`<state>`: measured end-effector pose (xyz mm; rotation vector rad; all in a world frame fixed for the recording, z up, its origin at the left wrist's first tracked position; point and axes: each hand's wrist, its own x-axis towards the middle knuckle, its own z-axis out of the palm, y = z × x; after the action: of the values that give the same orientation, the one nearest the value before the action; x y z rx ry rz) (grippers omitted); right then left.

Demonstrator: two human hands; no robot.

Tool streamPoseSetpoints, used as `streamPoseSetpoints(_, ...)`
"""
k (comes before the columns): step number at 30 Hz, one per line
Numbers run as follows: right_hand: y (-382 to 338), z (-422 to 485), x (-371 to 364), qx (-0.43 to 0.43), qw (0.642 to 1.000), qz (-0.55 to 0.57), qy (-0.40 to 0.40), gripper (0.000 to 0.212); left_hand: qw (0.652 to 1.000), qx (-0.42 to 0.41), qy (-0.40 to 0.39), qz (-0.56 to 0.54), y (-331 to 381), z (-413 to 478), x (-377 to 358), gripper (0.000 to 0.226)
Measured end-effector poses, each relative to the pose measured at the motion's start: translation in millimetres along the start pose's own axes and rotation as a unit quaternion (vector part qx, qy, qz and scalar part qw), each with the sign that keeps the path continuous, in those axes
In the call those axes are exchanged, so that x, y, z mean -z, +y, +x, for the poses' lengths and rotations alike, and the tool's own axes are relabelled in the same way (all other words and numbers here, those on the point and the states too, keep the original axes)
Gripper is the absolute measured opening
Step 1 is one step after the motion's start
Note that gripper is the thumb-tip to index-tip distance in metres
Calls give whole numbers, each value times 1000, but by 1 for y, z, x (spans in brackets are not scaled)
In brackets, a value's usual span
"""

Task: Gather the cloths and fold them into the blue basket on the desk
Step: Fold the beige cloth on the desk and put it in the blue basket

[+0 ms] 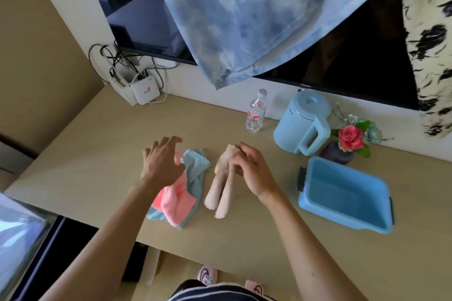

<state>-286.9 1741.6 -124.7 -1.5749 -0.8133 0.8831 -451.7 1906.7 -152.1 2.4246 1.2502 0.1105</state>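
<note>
A pink and teal cloth (182,199) lies crumpled on the desk's middle. To its right lies a beige fuzzy cloth (217,190), bunched at the top with two long ends pointing toward me. My left hand (160,159) hovers over the upper end of the pink and teal cloth with fingers spread, holding nothing. My right hand (252,168) pinches the bunched top of the beige cloth. The blue basket (367,217) sits empty at the right, slightly apart from both cloths.
A water bottle (256,112), a light blue kettle (303,122) and a vase of flowers (347,142) stand along the back of the wooden desk (97,154). A white router (144,91) with cables sits at the back left. A blue blanket (244,12) hangs over the dark screen above.
</note>
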Motion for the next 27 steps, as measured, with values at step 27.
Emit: streamPoseSetpoints(27, -18, -39, 129, 95, 962, -223, 129, 14, 930, -342, -98, -88, 121, 14, 45, 31)
